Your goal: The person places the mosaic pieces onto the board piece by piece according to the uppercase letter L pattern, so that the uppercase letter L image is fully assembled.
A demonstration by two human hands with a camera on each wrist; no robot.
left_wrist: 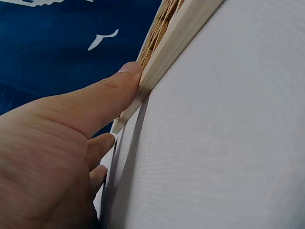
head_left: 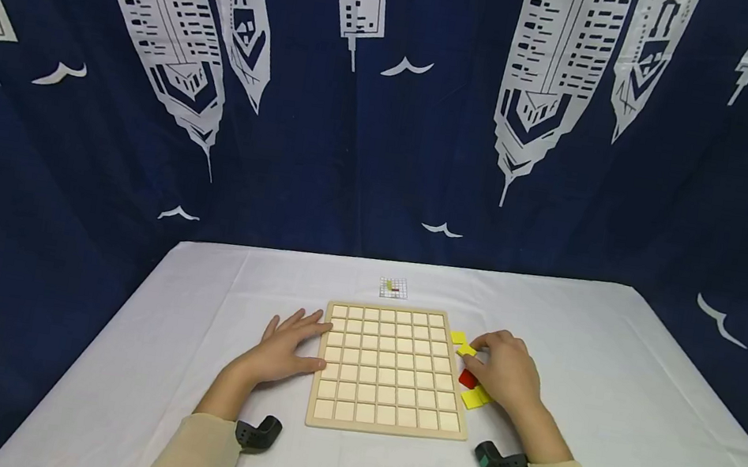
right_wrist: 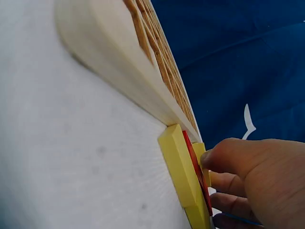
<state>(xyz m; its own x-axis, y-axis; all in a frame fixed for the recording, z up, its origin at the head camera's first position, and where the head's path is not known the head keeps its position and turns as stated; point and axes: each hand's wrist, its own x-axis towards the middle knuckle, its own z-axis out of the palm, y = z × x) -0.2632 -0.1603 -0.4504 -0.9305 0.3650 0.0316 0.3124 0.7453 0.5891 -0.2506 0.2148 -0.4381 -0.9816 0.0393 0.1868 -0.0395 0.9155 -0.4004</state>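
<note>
A square wooden grid board (head_left: 385, 430) lies flat on the table. Along its left edge rests my left hand (head_left: 278, 352), fingers spread, with thumb and fingertips touching the frame; in the left wrist view the thumb (left_wrist: 109, 95) presses on the board's side. Beyond the right edge, my right hand (head_left: 511, 372) pinches a yellow tile (head_left: 466, 351) between thumb and fingers. Around it lie another yellow tile (head_left: 457, 337), a red tile (head_left: 467, 379) and yellow tiles (head_left: 473, 399) nearer the front. The right wrist view shows a yellow tile (right_wrist: 180, 164) beside the red one (right_wrist: 193, 157).
A small printed grid card (head_left: 393, 288) with coloured squares lies behind the board. White cloth covers the table (head_left: 227, 309). A dark blue curtain (head_left: 393, 148) with white building prints hangs behind it. Each wrist wears a black device (head_left: 258, 433).
</note>
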